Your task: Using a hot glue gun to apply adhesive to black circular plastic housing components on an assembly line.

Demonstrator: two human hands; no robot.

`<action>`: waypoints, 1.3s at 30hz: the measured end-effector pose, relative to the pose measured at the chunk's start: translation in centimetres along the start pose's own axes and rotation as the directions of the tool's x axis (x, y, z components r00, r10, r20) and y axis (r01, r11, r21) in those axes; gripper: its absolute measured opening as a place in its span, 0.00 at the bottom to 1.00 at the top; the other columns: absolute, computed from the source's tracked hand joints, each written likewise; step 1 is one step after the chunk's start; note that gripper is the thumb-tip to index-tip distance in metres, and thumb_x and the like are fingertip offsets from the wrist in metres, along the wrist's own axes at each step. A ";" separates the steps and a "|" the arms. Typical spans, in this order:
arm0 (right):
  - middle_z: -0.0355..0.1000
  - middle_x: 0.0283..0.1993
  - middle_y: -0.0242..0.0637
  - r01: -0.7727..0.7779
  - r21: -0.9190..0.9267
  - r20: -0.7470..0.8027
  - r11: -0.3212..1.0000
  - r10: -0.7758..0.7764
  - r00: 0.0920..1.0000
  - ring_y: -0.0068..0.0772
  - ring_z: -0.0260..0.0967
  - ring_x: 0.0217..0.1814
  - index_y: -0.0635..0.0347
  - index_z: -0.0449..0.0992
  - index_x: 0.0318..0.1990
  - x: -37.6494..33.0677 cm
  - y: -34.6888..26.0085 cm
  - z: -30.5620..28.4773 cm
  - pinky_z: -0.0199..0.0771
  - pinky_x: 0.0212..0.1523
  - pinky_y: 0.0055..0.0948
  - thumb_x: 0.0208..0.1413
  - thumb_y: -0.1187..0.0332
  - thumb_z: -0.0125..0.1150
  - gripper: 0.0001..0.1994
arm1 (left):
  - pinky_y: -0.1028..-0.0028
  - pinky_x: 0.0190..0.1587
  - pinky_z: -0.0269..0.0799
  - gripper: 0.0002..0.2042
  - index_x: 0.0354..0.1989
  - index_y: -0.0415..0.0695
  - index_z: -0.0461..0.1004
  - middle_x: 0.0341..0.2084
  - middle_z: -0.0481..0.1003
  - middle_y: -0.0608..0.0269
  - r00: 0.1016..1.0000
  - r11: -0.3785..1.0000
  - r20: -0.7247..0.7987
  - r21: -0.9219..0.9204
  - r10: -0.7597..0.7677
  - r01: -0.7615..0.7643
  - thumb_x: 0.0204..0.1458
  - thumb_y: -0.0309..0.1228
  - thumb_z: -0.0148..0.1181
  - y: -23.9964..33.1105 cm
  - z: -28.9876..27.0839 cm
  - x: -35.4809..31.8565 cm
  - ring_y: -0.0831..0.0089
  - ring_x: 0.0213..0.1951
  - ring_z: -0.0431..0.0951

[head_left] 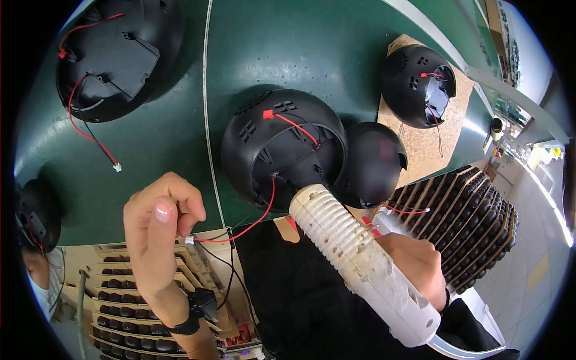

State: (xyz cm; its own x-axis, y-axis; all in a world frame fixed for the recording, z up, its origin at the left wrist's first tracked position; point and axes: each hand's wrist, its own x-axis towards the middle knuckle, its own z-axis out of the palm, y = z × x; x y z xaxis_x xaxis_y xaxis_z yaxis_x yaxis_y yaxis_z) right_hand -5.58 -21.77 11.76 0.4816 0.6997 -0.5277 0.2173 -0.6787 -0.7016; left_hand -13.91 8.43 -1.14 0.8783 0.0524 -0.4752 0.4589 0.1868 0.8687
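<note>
A round black plastic shell (240, 156) sits before me with its open side showing; red and black wires with small plugs come out of it. In my right hand (414, 264), closed behind it, is a white tool with a ribbed barrel (360, 258), stained brown in places. Its blunt end reaches the shell's lower rim; whether it touches, I cannot tell. My left hand (159, 222) hovers at the bench edge, fingers curled and nothing visible in them. Just beside it hangs a white plug (189, 239) on the red wire. A smooth black round part (372, 162) leans against the shell's right side.
More black shells lie at the upper left (114, 66) and on a cardboard sheet (396, 144) at right. The bench (270, 36) is green, crossed by a pale cord (206, 90). Racks of black parts (474, 222) stand below. Another person's arm (37, 267) shows far left beside a shell (39, 213).
</note>
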 end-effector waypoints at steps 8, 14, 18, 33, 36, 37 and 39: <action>0.72 0.30 0.48 -0.127 -0.146 0.162 0.981 0.151 0.975 0.52 0.75 0.31 0.69 0.75 0.38 1.0 -2.9 -2.0 0.75 0.32 0.40 0.46 0.70 0.69 0.14 | 0.79 0.25 0.51 0.23 0.31 0.37 0.74 0.20 0.68 0.70 0.999 0.998 -0.036 -0.066 0.011 -0.013 0.66 0.47 0.50 -0.5 1.1 -1.0 0.84 0.22 0.62; 0.73 0.34 0.49 -0.063 -0.201 0.138 0.977 0.092 0.986 0.53 0.75 0.33 0.71 0.76 0.41 0.3 -2.8 -3.1 0.76 0.34 0.41 0.45 0.67 0.69 0.18 | 0.81 0.32 0.67 0.22 0.57 0.41 0.72 0.32 0.74 0.67 0.974 0.986 -0.168 0.051 -0.151 0.162 0.52 0.17 0.61 -1.6 1.1 -1.4 0.82 0.31 0.73; 0.73 0.32 0.44 -0.240 -0.153 0.016 0.959 0.245 0.969 0.50 0.75 0.31 0.65 0.79 0.39 -0.1 -4.9 -4.3 0.75 0.32 0.38 0.46 0.70 0.67 0.12 | 0.71 0.41 0.79 0.49 0.73 0.51 0.57 0.65 0.64 0.53 0.996 0.977 0.006 0.192 0.092 -0.092 0.38 0.22 0.75 -2.1 2.5 -0.1 0.64 0.46 0.78; 0.74 0.56 0.52 -0.255 0.678 -0.238 0.690 0.533 0.812 0.33 0.79 0.29 0.70 0.66 0.63 -2.5 -2.7 -3.7 0.77 0.31 0.26 0.52 0.74 0.58 0.28 | 0.67 0.44 0.77 0.28 0.61 0.40 0.72 0.42 0.80 0.51 0.939 0.820 0.018 0.482 0.343 -0.309 0.49 0.23 0.69 2.0 7.2 5.9 0.65 0.40 0.81; 0.74 0.53 0.58 -0.137 0.742 -0.281 0.656 0.491 0.825 0.27 0.73 0.19 0.71 0.69 0.58 -2.6 -1.3 -3.0 0.75 0.28 0.23 0.52 0.73 0.61 0.24 | 0.71 0.32 0.75 0.08 0.38 0.40 0.81 0.29 0.80 0.57 0.794 0.782 -0.240 0.471 0.558 -0.407 0.48 0.23 0.69 6.1 2.8 3.3 0.66 0.31 0.80; 0.74 0.52 0.59 -0.133 0.752 -0.265 0.646 0.481 0.836 0.26 0.70 0.18 0.71 0.69 0.56 -2.5 -1.2 -3.0 0.73 0.27 0.22 0.53 0.74 0.61 0.23 | 0.72 0.36 0.74 0.11 0.41 0.42 0.80 0.32 0.80 0.61 0.726 0.771 -0.391 0.563 0.566 -0.297 0.48 0.24 0.70 7.0 0.7 2.9 0.69 0.35 0.80; 0.74 0.50 0.57 -0.095 0.728 -0.276 0.679 0.418 0.866 0.22 0.66 0.16 0.70 0.70 0.53 -2.4 -0.4 -2.6 0.68 0.21 0.21 0.53 0.74 0.61 0.19 | 0.64 0.49 0.72 0.29 0.58 0.40 0.72 0.52 0.74 0.52 0.589 0.650 -0.516 0.759 0.621 -0.020 0.45 0.29 0.73 7.8 -2.4 4.7 0.59 0.52 0.75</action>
State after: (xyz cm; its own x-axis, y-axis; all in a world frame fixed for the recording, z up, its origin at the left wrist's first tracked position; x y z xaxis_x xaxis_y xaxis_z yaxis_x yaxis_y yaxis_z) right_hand -4.63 -23.71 14.54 0.7423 0.2605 -0.6174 -0.5167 -0.3642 -0.7748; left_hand -6.52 12.48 3.09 0.7334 0.6535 0.1873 0.3829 -0.6247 0.6806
